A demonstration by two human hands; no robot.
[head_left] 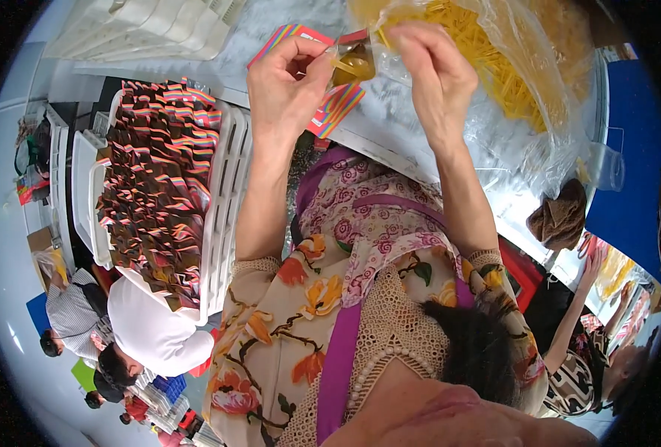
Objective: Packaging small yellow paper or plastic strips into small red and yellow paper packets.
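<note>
One pouch (355,62) is above the table (394,112), pinched in our left hand (289,82); its long axis runs away from us, red end farthest. Our right hand (438,78) curls beside it; whether it grips anything we cannot tell. Striped packets (341,108) bear unreadable print.

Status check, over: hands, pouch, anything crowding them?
Left hand pinching small glossy pouch. Right hand just beside it, blurred, grip unclear. Striped packets close by; yellow strips and clear plastic off to the right.
</note>
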